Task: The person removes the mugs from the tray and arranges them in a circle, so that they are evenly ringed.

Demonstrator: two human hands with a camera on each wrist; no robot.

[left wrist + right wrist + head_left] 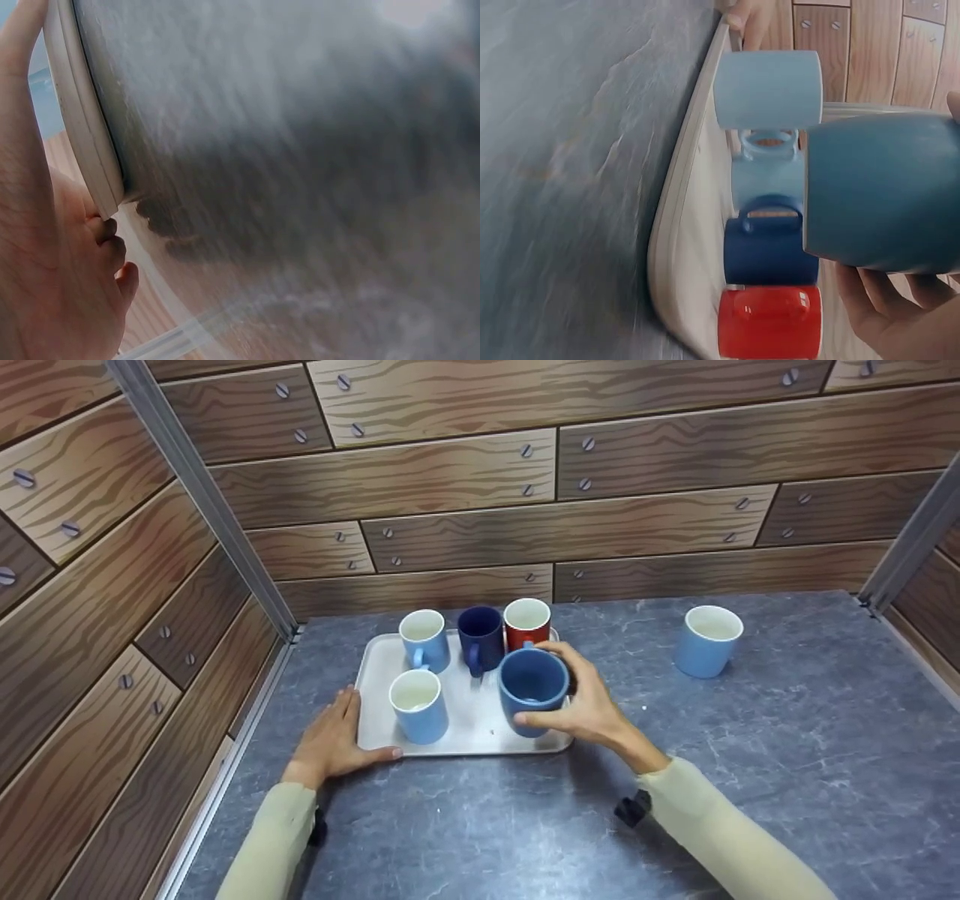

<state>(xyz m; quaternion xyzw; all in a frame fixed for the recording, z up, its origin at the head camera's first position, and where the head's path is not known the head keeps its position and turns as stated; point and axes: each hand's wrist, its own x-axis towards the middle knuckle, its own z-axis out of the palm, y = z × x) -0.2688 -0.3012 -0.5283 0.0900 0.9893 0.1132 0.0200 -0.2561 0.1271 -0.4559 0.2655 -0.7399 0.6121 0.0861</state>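
Note:
My right hand (589, 705) grips a medium-blue mug (529, 682), thumb on its near side and fingers round the far side. In the right wrist view this mug (885, 191) is raised above the white tray (679, 225), over its right part. My left hand (330, 739) rests against the tray's near left corner, fingers along the left side and thumb along the front edge. Standing on the tray are a light blue mug (420, 716) at front left, another light blue mug (429, 649) behind it, a navy mug (484, 637) and a red mug (527, 626).
Off to the right, a separate light blue mug (705, 649) stands on the grey marbled table (787, 765). Wood-patterned panels (480, 532) rise at the back and both sides, with metal strips (202, 487) at the corners.

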